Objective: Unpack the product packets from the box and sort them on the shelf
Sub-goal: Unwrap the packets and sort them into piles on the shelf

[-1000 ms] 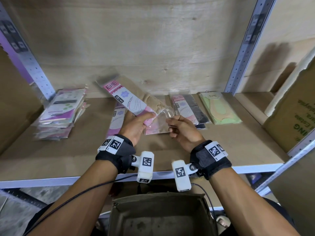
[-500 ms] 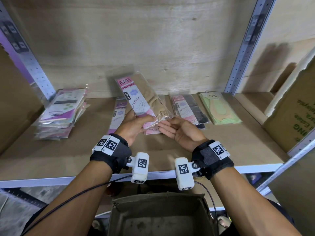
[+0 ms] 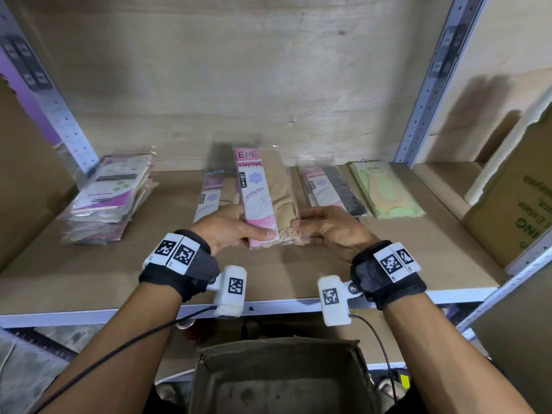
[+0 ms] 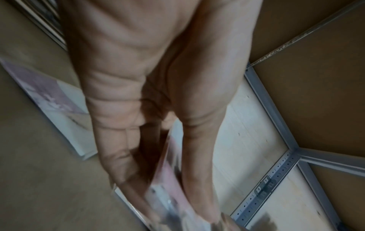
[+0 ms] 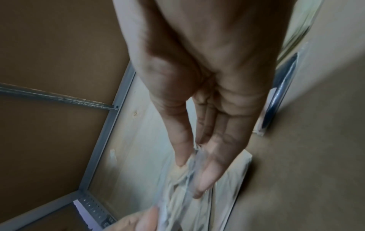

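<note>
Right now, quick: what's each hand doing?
Left hand: holds the beige stocking packet at its lower left edge, thumb on top.
Right hand: pinches the same packet's lower right corner with thumb and fingers.

I see a brown shelf board with a pale metal front edge, carried by perforated metal uprights at left and right and backed by a plywood panel. Four groups of packets lie directly on it. At far left sits a loose stack of purple-and-white packets, several high. Near the centre lies a flat packet with a purple header, partly hidden. Right of centre lies a pink-header packet with dark contents, lengthwise toward the back panel. Just beside it, on its right, lies a light green packet. Beyond the right upright, a cardboard carton stands on the shelf level.
</note>
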`<act>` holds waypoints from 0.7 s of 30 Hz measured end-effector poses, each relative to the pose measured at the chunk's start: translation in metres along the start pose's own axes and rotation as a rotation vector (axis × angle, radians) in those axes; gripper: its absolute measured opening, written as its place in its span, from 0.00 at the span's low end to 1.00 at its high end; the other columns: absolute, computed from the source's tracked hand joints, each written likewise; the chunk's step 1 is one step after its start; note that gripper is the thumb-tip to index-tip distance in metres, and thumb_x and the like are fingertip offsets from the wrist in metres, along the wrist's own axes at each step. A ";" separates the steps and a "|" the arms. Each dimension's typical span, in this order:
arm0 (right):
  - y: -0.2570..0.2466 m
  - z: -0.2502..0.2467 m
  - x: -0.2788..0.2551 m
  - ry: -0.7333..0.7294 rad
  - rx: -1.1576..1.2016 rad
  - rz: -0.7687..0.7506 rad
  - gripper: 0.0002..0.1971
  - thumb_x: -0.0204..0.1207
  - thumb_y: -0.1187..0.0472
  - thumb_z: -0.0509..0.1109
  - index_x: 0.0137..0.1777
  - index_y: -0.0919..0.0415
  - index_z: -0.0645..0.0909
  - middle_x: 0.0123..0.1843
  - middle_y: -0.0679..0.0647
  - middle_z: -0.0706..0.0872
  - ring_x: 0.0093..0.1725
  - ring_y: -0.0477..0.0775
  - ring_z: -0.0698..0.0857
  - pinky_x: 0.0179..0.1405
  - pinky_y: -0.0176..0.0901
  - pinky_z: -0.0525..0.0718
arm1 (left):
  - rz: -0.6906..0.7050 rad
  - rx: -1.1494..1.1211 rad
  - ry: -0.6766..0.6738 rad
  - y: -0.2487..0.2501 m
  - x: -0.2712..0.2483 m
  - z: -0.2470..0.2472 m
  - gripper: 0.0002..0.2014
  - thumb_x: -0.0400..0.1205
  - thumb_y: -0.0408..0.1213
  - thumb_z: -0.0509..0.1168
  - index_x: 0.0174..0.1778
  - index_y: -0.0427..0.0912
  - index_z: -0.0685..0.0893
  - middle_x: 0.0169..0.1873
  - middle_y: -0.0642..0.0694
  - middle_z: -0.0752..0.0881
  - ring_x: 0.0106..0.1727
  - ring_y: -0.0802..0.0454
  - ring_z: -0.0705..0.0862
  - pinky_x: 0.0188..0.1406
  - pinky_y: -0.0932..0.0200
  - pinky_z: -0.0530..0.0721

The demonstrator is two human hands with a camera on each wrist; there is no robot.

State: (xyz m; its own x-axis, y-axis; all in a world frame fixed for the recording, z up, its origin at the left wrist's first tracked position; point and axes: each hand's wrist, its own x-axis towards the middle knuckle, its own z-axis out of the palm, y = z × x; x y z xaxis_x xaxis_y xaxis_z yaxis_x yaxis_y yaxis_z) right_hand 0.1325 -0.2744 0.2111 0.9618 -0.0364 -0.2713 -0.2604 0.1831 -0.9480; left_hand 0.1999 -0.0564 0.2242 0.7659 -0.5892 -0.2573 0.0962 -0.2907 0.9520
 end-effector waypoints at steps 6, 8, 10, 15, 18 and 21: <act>-0.001 -0.003 -0.001 0.005 -0.029 -0.019 0.13 0.70 0.75 0.78 0.54 0.69 0.83 0.41 0.57 0.90 0.36 0.48 0.90 0.33 0.37 0.88 | -0.038 0.119 0.034 -0.001 -0.001 -0.001 0.20 0.70 0.35 0.82 0.58 0.42 0.90 0.53 0.44 0.93 0.53 0.47 0.89 0.55 0.50 0.86; -0.002 -0.003 -0.002 0.002 -0.055 -0.025 0.13 0.71 0.75 0.77 0.54 0.67 0.83 0.40 0.56 0.91 0.37 0.48 0.91 0.34 0.37 0.88 | -0.045 0.134 0.026 -0.001 0.000 -0.003 0.19 0.69 0.37 0.83 0.55 0.41 0.91 0.47 0.45 0.94 0.42 0.50 0.86 0.41 0.57 0.85; -0.001 -0.004 -0.002 0.005 -0.089 -0.030 0.14 0.72 0.76 0.76 0.55 0.67 0.83 0.41 0.57 0.91 0.40 0.49 0.90 0.37 0.38 0.88 | -0.052 0.178 0.040 -0.002 0.001 -0.003 0.17 0.69 0.39 0.84 0.52 0.41 0.92 0.38 0.48 0.93 0.32 0.54 0.80 0.30 0.64 0.80; 0.000 0.002 -0.002 0.052 -0.122 -0.076 0.24 0.66 0.65 0.84 0.63 0.63 0.85 0.55 0.62 0.92 0.49 0.54 0.90 0.43 0.42 0.89 | -0.020 0.226 0.080 -0.006 0.005 -0.002 0.15 0.70 0.41 0.83 0.51 0.45 0.92 0.31 0.57 0.91 0.22 0.64 0.76 0.21 0.70 0.73; -0.003 0.005 -0.003 0.064 -0.098 -0.095 0.33 0.57 0.56 0.88 0.63 0.62 0.85 0.60 0.63 0.90 0.59 0.61 0.90 0.59 0.58 0.89 | 0.003 0.238 0.074 -0.006 0.006 0.000 0.15 0.69 0.40 0.83 0.50 0.46 0.91 0.33 0.56 0.92 0.25 0.64 0.77 0.25 0.68 0.75; -0.004 0.006 -0.003 0.044 -0.075 -0.095 0.28 0.63 0.65 0.85 0.64 0.64 0.83 0.60 0.63 0.90 0.61 0.61 0.89 0.67 0.65 0.83 | 0.002 0.244 0.041 -0.003 0.005 0.000 0.14 0.70 0.39 0.83 0.50 0.48 0.90 0.34 0.57 0.92 0.28 0.63 0.79 0.27 0.67 0.77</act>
State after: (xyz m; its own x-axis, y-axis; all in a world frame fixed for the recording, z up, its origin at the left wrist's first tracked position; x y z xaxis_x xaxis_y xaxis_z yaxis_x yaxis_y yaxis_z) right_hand 0.1316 -0.2693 0.2168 0.9783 -0.0936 -0.1848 -0.1751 0.1029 -0.9792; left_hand 0.2033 -0.0581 0.2197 0.7918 -0.5601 -0.2434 -0.0580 -0.4657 0.8830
